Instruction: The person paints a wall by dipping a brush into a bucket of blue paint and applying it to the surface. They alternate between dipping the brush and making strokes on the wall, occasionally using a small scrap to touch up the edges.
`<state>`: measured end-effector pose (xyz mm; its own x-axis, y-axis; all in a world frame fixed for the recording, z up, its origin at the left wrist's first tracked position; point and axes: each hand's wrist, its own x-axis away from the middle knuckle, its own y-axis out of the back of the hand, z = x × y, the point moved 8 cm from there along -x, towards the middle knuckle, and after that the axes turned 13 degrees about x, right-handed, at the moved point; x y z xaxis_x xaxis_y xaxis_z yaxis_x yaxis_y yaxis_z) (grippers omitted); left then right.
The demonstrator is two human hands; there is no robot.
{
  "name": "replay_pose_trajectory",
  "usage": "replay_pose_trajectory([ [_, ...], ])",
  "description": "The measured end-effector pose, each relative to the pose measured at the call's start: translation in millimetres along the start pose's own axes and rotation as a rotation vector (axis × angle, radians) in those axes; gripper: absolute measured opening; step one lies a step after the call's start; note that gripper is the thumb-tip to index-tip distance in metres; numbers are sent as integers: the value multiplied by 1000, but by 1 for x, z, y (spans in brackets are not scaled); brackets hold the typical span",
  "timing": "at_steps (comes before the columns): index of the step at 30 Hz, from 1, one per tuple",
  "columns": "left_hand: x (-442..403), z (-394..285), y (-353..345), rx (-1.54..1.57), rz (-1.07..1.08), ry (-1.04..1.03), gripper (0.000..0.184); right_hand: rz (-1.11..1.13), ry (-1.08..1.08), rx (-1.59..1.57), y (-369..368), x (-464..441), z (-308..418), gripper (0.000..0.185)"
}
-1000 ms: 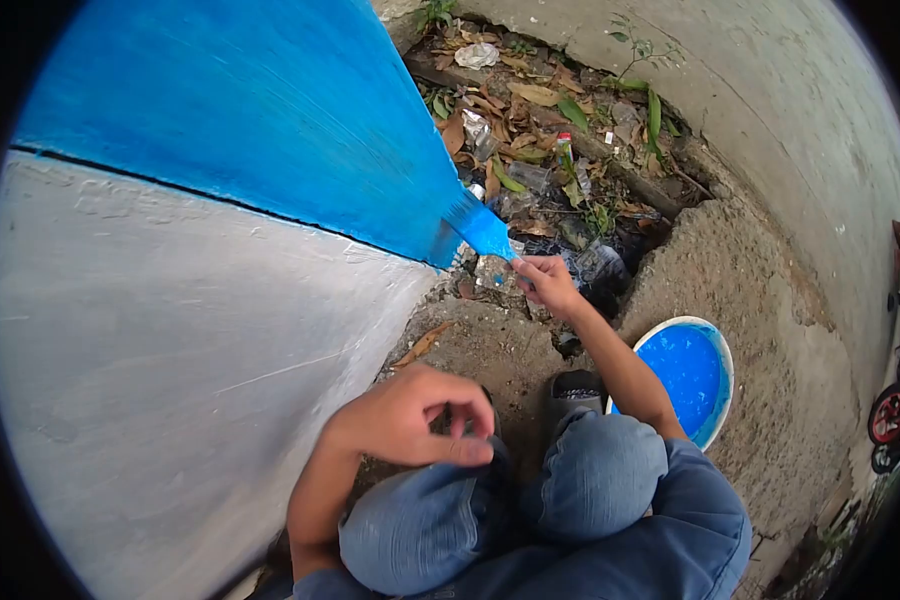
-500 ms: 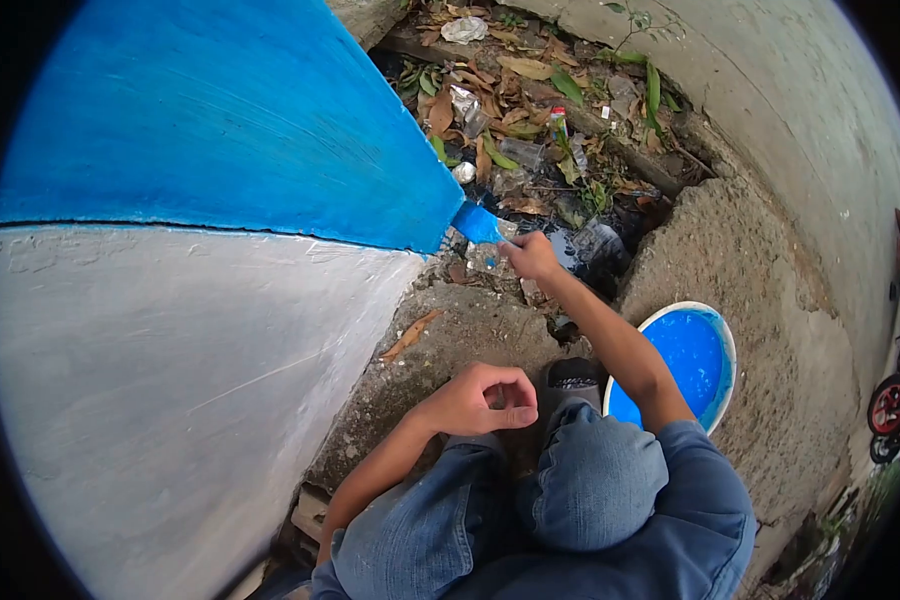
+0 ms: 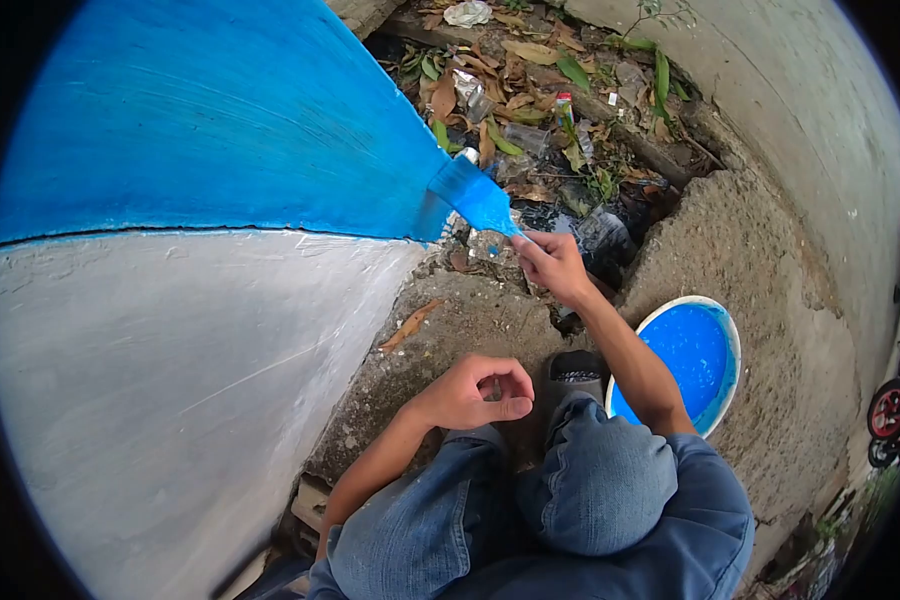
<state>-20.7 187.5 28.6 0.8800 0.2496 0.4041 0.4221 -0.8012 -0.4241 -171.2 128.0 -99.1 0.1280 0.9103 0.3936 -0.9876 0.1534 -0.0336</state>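
Observation:
My right hand (image 3: 555,266) is closed round the handle of a paintbrush (image 3: 478,198) covered in blue paint. The bristles press against the lower right corner of the blue painted part of the wall (image 3: 220,130), just above the dark groove. Below that groove the wall is whitish grey (image 3: 170,330). Loosely curled over my knee, my left hand (image 3: 475,392) holds nothing, and a gap shows between thumb and fingers. A white-rimmed bucket (image 3: 735,360) of blue paint (image 3: 688,345) stands under my right forearm, which hides part of it.
Dry leaves (image 3: 530,52), plastic litter and dark wet ground fill the gutter ahead. A rough concrete ledge (image 3: 710,230) runs along the right, beside a grey wall (image 3: 790,110). A sandalled foot (image 3: 575,368) is near the bucket. A red-rimmed wheel (image 3: 890,408) shows far right.
The brush has moved from the wall's corner edge a little left and up onto the blue face, its flat side now showing more. My left hand stays nearly in place.

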Motion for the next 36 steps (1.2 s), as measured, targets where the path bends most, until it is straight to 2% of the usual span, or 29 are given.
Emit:
replay_pose_trajectory([
  [3,2,1,6,-28,-10,-21,25,-12,-42,-189,-8,7,-3,30],
  [5,2,2,7,-71,-4,-37,26,14,-64,-164,-17,-4,-30,30],
  [7,2,3,8,-71,-21,-33,26,10,-52,39,-24,-18,-61,25],
  [8,2,2,8,-73,-21,-34,26,-40,-75,131,-22,-18,-66,29],
  [12,4,5,10,-51,-53,15,25,-74,-113,305,-16,-22,-99,33],
  [14,4,6,12,-62,-60,17,25,-132,-217,449,-7,-17,-111,34],
  [18,3,8,10,-36,-53,16,25,-116,-281,512,-5,-25,-117,35],
  [20,1,8,10,-56,-52,20,25,-103,-166,610,-14,-36,-99,39],
  [24,1,11,7,-11,-52,15,24,-73,-145,612,-18,-42,-74,40],
  [27,2,11,10,-11,-60,21,24,-59,-132,550,-21,-36,-62,40],
  [29,1,12,10,-13,-54,25,24,-14,-146,274,-23,-28,-59,36],
  [36,2,8,13,-35,-82,17,24,46,-72,-106,-18,11,0,29],
])
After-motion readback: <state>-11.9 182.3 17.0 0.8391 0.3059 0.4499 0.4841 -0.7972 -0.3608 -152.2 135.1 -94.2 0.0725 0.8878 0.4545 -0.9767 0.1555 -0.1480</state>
